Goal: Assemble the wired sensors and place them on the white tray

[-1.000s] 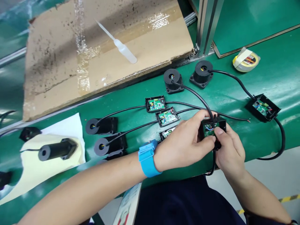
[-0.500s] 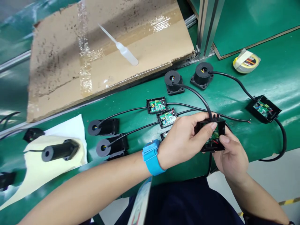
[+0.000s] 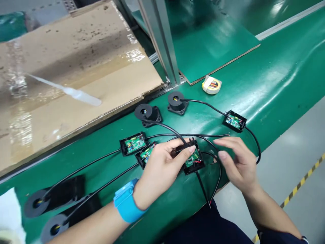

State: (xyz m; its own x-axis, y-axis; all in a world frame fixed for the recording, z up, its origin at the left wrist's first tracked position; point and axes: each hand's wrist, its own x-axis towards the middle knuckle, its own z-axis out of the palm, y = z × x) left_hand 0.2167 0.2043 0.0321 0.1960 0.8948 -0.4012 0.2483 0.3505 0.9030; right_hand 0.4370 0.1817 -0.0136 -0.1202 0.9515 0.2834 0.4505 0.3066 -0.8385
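Observation:
My left hand (image 3: 162, 169), with a blue strap (image 3: 128, 201) on its wrist, grips a small black open-topped box (image 3: 196, 166), thumb across its upper edge. A green circuit board with red wires sits inside the box. A black cable (image 3: 170, 128) joins the box to a round black housing (image 3: 149, 115) behind it, and another cable (image 3: 201, 188) hangs from its near side. My right hand (image 3: 237, 166) is off the box, fingers curved and apart, holding nothing. Left of the box lie two similar boxes with boards (image 3: 134, 144), (image 3: 146, 156), the nearer one partly hidden by my left hand.
At the back right are another black housing (image 3: 177, 103), its cabled box (image 3: 235, 121) and a yellow tape measure (image 3: 211, 85). A plastic dropper (image 3: 82, 96) lies on cardboard (image 3: 114, 74). Two black cylinders (image 3: 66, 191), (image 3: 83, 210) are at front left. A metal post (image 3: 162, 40) rises behind.
My right hand has let go of the black box and drawn away to the right, its fingers opening. My left hand still holds the box. The view has swung to the right.

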